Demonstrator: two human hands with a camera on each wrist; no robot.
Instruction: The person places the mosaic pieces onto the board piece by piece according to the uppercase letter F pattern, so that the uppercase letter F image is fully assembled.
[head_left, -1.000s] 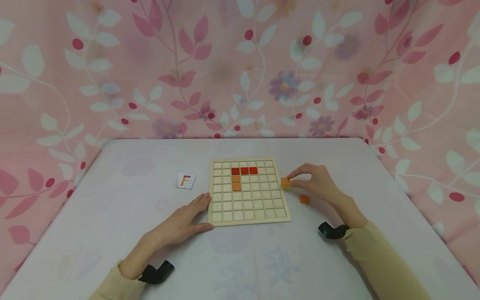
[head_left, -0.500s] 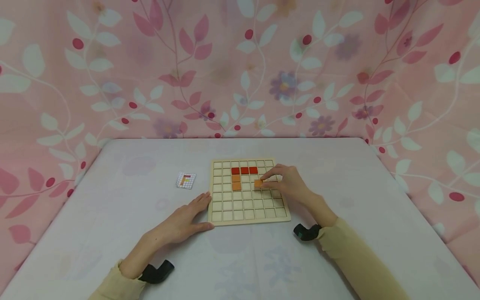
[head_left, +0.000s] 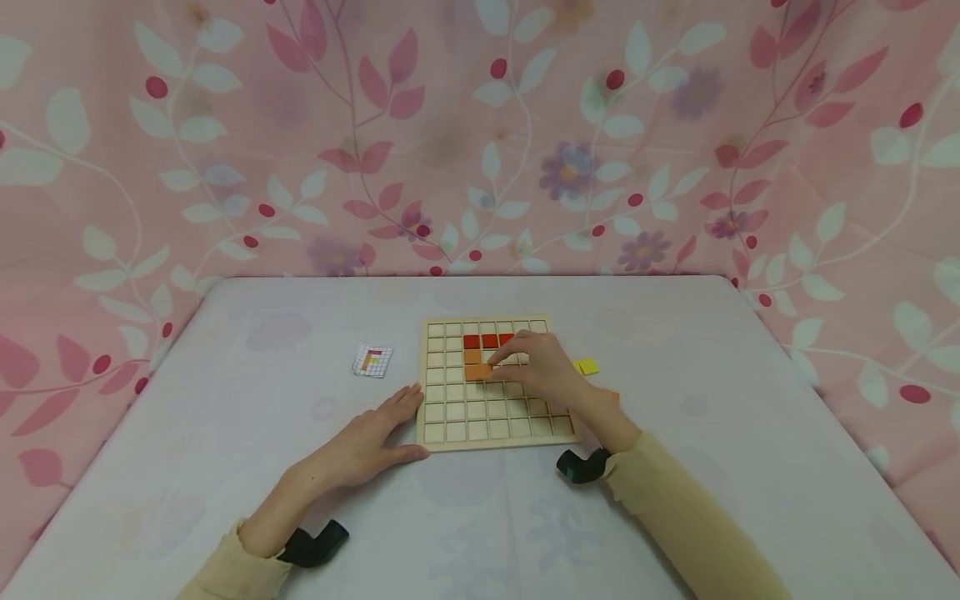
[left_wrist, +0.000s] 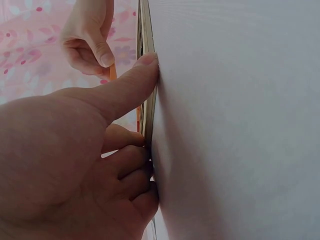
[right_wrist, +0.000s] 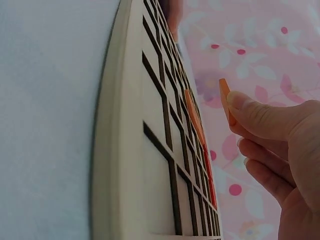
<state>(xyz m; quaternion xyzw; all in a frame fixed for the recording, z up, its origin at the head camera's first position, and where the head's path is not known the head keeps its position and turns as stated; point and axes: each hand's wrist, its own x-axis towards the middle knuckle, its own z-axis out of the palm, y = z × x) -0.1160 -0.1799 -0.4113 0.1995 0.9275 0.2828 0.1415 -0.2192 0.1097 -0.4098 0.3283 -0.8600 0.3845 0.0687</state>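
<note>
A square wooden grid board (head_left: pixel 455 411) lies on the table. Red tiles (head_left: pixel 490 341) form a row in it, with orange tiles (head_left: pixel 472 357) below the row's left end. My right hand (head_left: pixel 546 367) pinches a thin orange tile (right_wrist: pixel 225 97) between thumb and finger. In the right wrist view that tile is clear of the board's surface; from the head it appears beside the lower orange tile. My left hand (head_left: pixel 362 446) rests at the board's left edge, its fingers along the side and thumb (left_wrist: pixel 132 85) touching the near corner.
Left of the board lies a small paper card (head_left: pixel 372 361) with a coloured grid pattern. Yellow tiles (head_left: pixel 588 367) lie right of the board, partly behind my right hand. An orange tile (head_left: pixel 614 395) peeks out behind the right wrist. A floral curtain (head_left: pixel 480 167) hangs behind the table.
My right hand has picked up an orange tile from right of the board and carried it left over the grid. Yellow tiles now show where it was. My left hand has stayed still.
</note>
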